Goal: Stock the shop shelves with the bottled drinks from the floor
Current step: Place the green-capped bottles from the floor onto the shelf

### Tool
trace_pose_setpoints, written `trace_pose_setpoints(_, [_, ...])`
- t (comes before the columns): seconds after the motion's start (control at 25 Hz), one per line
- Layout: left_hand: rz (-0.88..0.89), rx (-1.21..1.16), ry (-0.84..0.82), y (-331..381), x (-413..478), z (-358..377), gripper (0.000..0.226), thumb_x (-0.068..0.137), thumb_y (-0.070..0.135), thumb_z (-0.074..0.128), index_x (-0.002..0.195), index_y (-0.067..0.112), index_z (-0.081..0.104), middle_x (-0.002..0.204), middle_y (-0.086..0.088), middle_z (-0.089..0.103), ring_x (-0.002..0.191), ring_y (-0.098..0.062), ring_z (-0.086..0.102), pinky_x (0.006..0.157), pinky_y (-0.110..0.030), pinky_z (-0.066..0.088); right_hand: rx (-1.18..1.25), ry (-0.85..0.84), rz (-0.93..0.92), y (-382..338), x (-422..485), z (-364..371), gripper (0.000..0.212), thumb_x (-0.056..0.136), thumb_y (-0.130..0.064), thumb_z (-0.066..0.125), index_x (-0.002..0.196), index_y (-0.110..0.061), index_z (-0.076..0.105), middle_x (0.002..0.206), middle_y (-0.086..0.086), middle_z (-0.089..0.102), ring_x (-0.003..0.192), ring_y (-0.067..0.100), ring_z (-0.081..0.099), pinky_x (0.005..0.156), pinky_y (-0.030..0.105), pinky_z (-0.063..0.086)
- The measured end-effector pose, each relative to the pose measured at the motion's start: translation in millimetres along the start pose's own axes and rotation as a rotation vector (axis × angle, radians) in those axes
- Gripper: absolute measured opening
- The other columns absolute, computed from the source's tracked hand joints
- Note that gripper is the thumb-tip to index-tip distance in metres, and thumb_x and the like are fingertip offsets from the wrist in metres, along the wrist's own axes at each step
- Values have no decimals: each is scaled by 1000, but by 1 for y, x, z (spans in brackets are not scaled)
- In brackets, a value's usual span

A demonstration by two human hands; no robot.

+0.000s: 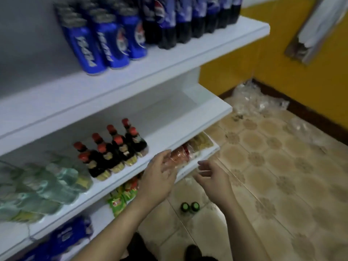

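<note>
Two green-capped bottles [190, 207] stand on the tiled floor below my hands. My left hand [160, 176] is in front of the middle shelf edge [169, 140], fingers apart, holding nothing. My right hand [211, 176] hovers beside it, also with spread fingers. On the middle shelf stand several dark red-capped bottles [113, 149] and blurred clear green-tinted bottles [43, 183]. The right part of that shelf is bare. Blue cans [101, 42] and dark cola bottles [178, 19] fill the top shelf.
Below the middle shelf, a lower shelf holds packaged goods [190, 149] and green packets [120, 198]. Blue packs [69, 234] lie lower left. Crumpled clear plastic wrap [254, 98] sits in the floor corner by the yellow wall [263, 59]. My shoe [192, 252] is at the bottom.
</note>
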State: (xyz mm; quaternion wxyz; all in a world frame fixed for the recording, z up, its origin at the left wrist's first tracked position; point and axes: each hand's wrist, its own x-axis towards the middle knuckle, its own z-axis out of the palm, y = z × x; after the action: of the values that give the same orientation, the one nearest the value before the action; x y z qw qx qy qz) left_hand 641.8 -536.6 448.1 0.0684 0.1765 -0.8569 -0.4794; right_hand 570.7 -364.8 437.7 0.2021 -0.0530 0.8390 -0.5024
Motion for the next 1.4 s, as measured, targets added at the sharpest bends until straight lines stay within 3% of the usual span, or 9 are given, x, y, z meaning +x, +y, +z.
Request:
trace_pose_setpoints(0.12, [-110,91,-111,-15,-4,65,57,90,32,64,141,29,40,130,15,47,118,-6,47,100,-32,43,-47,-19,179,72,-4,-30,38,87,-23,73,123,-22,61,104,-11,63,89,2,62,68,20,49])
trace_pose_setpoints(0.36, [-312,166,-271,-81,-6,153,60,87,26,67,140,26,40,130,9,46,123,-14,46,101,-27,40,-104,-112,359,173,5,-26,36,90,-28,70,123,-24,57,104,-10,61,85,-2,59,61,15,43])
trace_pose_setpoints(0.52, [-462,231,-411,-165,8,200,63,89,29,65,144,29,35,132,1,50,122,-15,47,96,-24,40,-98,-187,451,250,43,17,41,90,-30,69,128,-20,57,101,-7,61,87,8,61,74,28,52])
trace_pose_setpoints(0.6, [-483,236,-488,-205,21,229,63,88,30,67,144,29,36,122,3,52,114,-15,50,88,-23,41,-86,-159,497,290,62,39,42,90,-30,69,128,-19,57,101,-7,61,88,10,61,76,31,54])
trace_pose_setpoints(0.76, [-468,254,-618,-286,50,293,58,88,28,67,138,33,38,110,7,53,97,-12,51,80,-24,41,-55,-112,536,359,96,82,48,88,-37,71,130,-22,55,104,-8,58,90,10,61,67,19,44])
trace_pose_setpoints(0.88, [-436,387,-753,-352,61,337,69,88,26,67,148,25,31,123,-6,55,104,-23,57,84,-34,49,-30,-93,553,402,111,112,52,87,-43,70,132,-26,52,107,-9,56,97,12,60,77,25,47])
trace_pose_setpoints(1.12, [-512,427,-876,-448,78,382,80,87,30,68,152,24,21,132,-12,54,117,-29,54,88,-33,44,-54,-76,584,465,132,157,54,88,-48,67,134,-26,52,115,-6,59,99,13,60,83,31,51])
trace_pose_setpoints(1.28, [-576,344,-855,-486,88,401,90,69,52,70,146,28,31,125,-5,56,110,-26,56,85,-31,44,-5,-3,614,494,134,175,52,88,-50,65,133,-26,52,113,-9,60,90,2,59,74,17,48])
trace_pose_setpoints(1.4, [-645,191,-793,-503,90,417,72,73,38,76,136,27,42,122,-3,57,106,-26,59,84,-34,47,43,75,608,504,131,183,47,88,-45,67,129,-26,54,106,-14,61,82,-8,58,63,7,45])
